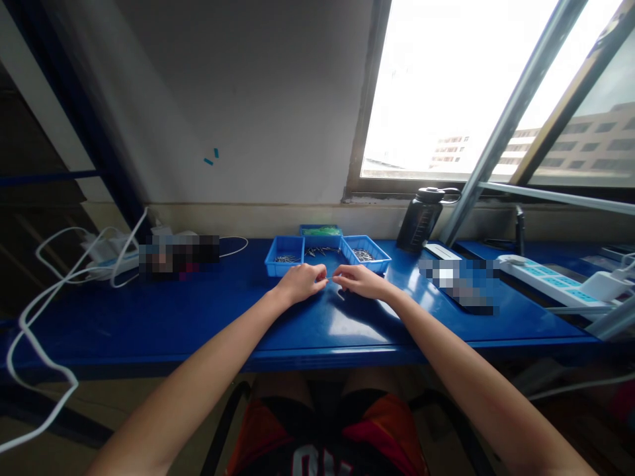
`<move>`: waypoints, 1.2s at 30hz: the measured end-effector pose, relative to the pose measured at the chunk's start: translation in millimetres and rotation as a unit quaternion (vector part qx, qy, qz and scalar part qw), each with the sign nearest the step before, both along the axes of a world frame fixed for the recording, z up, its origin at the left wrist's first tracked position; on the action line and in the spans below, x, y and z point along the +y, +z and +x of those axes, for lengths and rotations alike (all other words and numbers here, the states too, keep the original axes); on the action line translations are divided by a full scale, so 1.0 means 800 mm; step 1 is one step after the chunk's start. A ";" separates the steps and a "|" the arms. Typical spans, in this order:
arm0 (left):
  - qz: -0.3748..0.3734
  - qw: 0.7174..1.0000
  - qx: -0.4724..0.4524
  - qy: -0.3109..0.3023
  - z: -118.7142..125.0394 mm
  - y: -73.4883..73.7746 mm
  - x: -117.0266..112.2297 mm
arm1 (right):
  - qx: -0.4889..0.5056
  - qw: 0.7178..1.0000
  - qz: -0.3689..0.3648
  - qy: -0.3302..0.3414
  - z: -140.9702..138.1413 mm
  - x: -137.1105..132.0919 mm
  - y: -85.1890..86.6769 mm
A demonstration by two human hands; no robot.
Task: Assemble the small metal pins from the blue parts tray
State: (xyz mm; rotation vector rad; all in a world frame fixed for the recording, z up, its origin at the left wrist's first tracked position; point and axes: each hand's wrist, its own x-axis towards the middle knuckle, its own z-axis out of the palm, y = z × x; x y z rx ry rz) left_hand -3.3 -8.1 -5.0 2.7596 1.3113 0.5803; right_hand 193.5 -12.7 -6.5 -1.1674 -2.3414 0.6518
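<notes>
Fiddly pin work, steady fingers needed
Left hand [300,282] and right hand [360,281] both pinch one thin metal pin [330,278]; small blue plastic trays [282,270] at 12 o'clock.

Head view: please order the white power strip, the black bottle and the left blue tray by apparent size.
1. white power strip, the longest, though the picture edge may stretch it.
2. black bottle.
3. left blue tray, the smallest.
</notes>
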 end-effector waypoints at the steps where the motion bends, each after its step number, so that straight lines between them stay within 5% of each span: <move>1: 0.000 1.000 -0.001 -0.003 0.000 -0.001 0.000 | 0.001 1.000 0.000 -0.002 0.000 0.001 -0.001; 25: 0.007 1.000 0.009 0.007 -0.001 0.000 0.002 | -0.012 0.997 0.063 -0.034 0.006 0.012 -0.009; 36: 0.001 0.999 0.023 0.035 0.000 -0.001 0.001 | 0.026 0.998 0.021 -0.046 0.005 0.013 -0.012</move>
